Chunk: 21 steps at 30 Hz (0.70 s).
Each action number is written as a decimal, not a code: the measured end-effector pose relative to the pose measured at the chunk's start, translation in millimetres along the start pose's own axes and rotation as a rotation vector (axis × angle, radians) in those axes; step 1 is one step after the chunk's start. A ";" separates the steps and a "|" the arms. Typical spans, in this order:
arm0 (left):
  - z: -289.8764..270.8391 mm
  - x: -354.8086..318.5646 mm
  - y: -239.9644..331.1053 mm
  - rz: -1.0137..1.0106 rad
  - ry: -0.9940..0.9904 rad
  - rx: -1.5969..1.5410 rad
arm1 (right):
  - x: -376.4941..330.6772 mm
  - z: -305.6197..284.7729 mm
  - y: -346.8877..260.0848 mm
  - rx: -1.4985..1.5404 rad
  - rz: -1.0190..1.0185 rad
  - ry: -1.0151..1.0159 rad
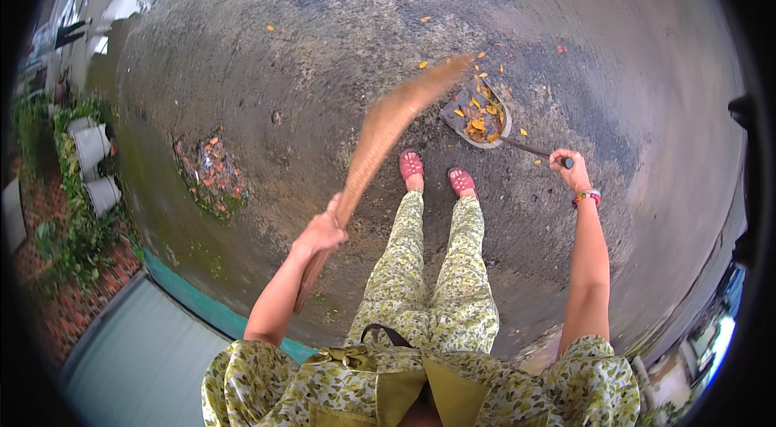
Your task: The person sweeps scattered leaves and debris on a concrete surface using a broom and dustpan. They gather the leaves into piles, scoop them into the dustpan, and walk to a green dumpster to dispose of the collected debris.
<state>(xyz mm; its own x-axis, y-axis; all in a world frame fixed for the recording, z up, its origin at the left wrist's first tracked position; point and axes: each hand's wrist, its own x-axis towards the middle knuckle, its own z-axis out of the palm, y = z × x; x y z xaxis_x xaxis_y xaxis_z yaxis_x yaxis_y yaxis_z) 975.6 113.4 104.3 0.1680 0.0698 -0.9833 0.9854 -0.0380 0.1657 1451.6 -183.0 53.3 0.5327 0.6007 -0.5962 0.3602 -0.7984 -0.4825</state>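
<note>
The left hand (pixel 322 227) is closed tight around the handle of a long brown broom (pixel 386 126). The broom looks blurry, and its soft tip is right at the edge of the dustpan (pixel 477 113). The right hand (pixel 571 168) is wrapped around the end of the dustpan's thin dark handle. The dustpan sits on the wet grey ground (pixel 259 63), just in front of the red sandals (pixel 436 172), and it has orange leaves (pixel 478 122) inside. More orange bits lie on the ground near it. I think a hard sweep could flick the leaves right over the pan or knock some out again. If the right hand lets the pan tip or slide, leaves could slip under it. The ground looks wet, so feet might slip too.
</note>
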 end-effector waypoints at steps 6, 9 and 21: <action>-6.0 80.0 40.2 -0.121 0.158 -0.206 | 9.4 -2.3 5.6 0.075 0.047 -0.016; 35.8 97.5 40.2 -0.075 0.081 0.131 | 11.1 -4.7 -18.7 0.050 0.045 -0.009; 13.2 21.9 51.8 -0.031 0.084 0.048 | 2.8 -6.4 19.0 0.108 0.063 0.034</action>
<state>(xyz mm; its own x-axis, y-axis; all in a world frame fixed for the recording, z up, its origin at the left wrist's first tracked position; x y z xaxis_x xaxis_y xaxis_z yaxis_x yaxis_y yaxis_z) 1030.0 99.9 90.4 0.1414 0.1544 -0.9778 0.9881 -0.0817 0.1300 1464.9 -196.7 46.5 0.5778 0.5461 -0.6066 0.2413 -0.8243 -0.5122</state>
